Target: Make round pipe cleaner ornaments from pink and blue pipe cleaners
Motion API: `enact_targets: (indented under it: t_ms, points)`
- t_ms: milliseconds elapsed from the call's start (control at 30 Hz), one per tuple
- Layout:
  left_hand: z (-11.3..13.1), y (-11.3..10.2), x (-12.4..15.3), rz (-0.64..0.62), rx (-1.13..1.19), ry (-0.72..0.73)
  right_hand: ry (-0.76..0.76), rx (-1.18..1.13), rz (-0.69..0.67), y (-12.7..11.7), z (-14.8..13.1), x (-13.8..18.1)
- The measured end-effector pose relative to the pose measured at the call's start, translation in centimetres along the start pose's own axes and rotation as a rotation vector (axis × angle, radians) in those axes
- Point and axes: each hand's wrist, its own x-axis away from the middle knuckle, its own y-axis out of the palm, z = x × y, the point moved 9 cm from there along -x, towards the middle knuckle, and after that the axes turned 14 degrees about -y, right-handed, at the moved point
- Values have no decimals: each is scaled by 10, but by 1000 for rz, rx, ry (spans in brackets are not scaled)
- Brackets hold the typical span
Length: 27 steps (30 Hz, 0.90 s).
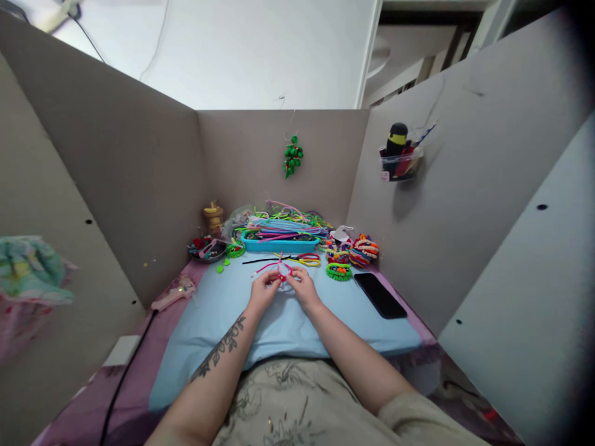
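My left hand (263, 290) and my right hand (302, 287) meet over a light blue mat (218, 322). Both have their fingers pinched on a small pink and red pipe-cleaner piece (280, 271), whose loops stick out just beyond the fingertips. The piece is held low over the mat, between the two hands. My left forearm bears a dark tattoo.
A turquoise tray (279, 244) full of coloured pipe cleaners stands behind the hands, with finished coiled pieces (356, 253) to its right. A black phone (380, 295) lies on the right. A glue gun (174, 294) with cord and a bowl (207, 249) sit left. Cardboard walls surround everything.
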Motion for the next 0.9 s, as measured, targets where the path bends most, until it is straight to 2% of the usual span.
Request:
enact_targets:
  t_ms: [400, 567, 700, 900]
  points:
    - [-5, 3, -2, -10, 2, -12, -16, 4, -6, 3, 2, 0]
    - [-19, 3, -9, -60, 143, -102, -54, -13, 96, -10, 4, -4]
    - [-23, 7, -9, -191, 271, -192, -54, -35, 164, -19, 10, -6]
    - [-20, 21, 4, -442, 444, -339, -120, -90, 17, -6, -1, -7]
